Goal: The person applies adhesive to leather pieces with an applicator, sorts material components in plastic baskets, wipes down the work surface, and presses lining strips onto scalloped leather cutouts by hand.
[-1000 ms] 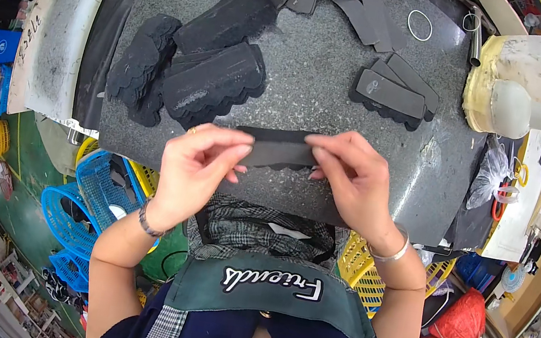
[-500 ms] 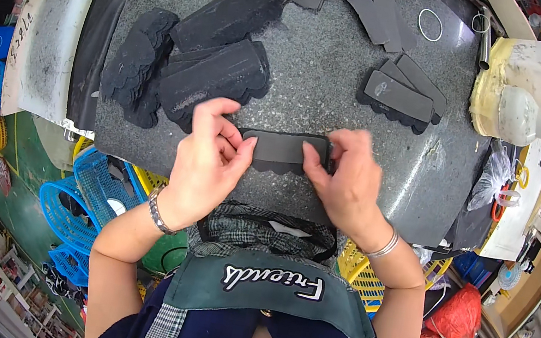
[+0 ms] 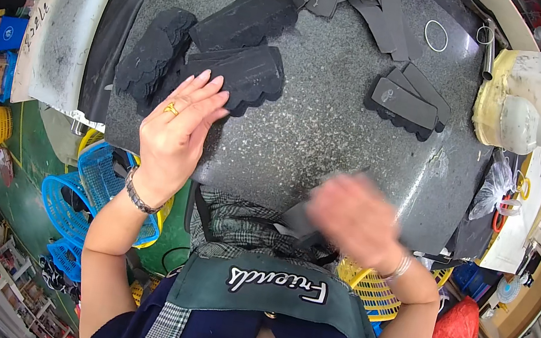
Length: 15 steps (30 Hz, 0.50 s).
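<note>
My left hand (image 3: 182, 118), a gold ring on one finger, reaches over a stack of black scalloped-edge foam-like pieces (image 3: 253, 80). Its fingers are stretched out, fingertips at the stack's near edge; whatever lies under the palm is hidden. Low over the table's front edge, my right hand (image 3: 356, 215) is smeared by motion. Beside its fingers a blurred dark grey piece (image 3: 299, 222) shows above the checked apron cloth (image 3: 234, 216); whether the hand grips it I cannot make out.
More scalloped pieces (image 3: 154, 53) lie at the left. A small pile of grey strips (image 3: 407, 102) sits on the right, near a white tape-like dispenser (image 3: 521, 103). Loose grey offcuts (image 3: 381, 19) and a white ring (image 3: 436, 35) lie farther back. Blue baskets (image 3: 68, 200) stand below left.
Both hands have parted from the scalloped piece with a grey strip that they held at the table's front. My left hand moved left to the stack; my right hand moved down toward the lap.
</note>
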{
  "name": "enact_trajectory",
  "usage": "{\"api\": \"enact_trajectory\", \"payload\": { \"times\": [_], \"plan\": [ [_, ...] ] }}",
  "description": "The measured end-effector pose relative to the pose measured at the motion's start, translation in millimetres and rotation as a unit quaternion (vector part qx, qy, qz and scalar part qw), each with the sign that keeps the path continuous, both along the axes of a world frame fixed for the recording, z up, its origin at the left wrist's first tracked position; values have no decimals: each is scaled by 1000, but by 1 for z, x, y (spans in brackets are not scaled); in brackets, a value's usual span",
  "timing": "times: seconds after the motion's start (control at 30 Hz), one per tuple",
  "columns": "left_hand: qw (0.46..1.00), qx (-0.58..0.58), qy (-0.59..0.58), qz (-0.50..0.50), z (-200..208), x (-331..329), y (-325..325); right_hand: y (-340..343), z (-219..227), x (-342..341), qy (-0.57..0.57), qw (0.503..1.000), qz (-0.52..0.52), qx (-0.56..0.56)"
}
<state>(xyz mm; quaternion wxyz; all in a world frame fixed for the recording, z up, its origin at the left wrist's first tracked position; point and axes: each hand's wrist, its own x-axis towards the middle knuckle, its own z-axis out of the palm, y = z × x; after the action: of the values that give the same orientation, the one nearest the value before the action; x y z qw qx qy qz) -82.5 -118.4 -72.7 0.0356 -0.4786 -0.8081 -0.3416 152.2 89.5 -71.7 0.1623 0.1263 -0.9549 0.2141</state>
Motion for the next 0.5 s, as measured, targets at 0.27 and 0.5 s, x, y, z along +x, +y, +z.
{"api": "enact_trajectory", "payload": {
  "times": [0.27, 0.5],
  "plan": [
    [988, -44, -138, 53, 24, -11, 10, -10, -1, -93, 106, 992, 7, -61],
    [952, -243, 119, -146, 64, 8, 1, 5, -9, -133, 30, 987, -22, -155]
  ]
}}
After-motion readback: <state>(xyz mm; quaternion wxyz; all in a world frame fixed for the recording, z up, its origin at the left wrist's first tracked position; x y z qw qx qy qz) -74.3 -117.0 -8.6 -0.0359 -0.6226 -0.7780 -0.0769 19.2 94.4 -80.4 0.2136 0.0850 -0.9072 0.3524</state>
